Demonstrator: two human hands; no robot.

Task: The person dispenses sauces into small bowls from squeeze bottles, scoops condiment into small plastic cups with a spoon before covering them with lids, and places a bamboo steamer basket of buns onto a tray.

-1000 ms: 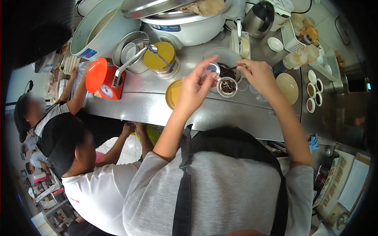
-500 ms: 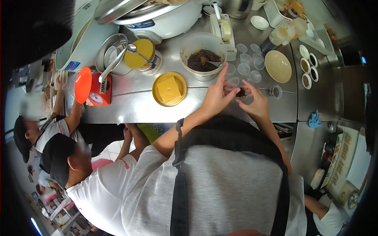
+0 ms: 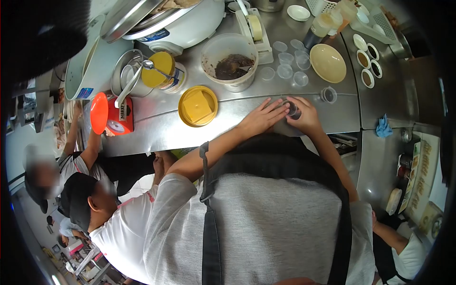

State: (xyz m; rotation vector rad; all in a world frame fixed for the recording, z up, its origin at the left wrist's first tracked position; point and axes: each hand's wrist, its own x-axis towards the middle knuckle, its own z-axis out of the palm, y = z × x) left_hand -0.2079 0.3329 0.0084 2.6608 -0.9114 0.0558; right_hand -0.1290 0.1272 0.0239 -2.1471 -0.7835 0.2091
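A small clear plastic cup with dark contents (image 3: 294, 112) is held at the front of the steel counter. My right hand (image 3: 305, 115) is wrapped around it, with thumb and fingers on its sides. My left hand (image 3: 263, 117) reaches in from the left with fingers stretched out, their tips touching the cup; whether a lid lies under them I cannot tell. Just behind stand several clear plastic cups (image 3: 285, 71). Another small cup (image 3: 328, 95) sits to the right. A larger clear tub (image 3: 209, 61) holds dark chunky paste and a utensil.
Left of the hands lies a yellow lid (image 3: 183, 111) with a yellow square in it. A yellow-lidded can (image 3: 178, 78), red scale (image 3: 124, 124), tape dispenser (image 3: 262, 52), beige plate (image 3: 327, 64) and sauce dishes (image 3: 367, 78) surround the area. Co-workers (image 3: 102, 199) stand at left.
My left hand has turned from upright to flatter, its fingers now at the cup. My right hand has closed around the cup. The counter items appear shifted up and left in view.
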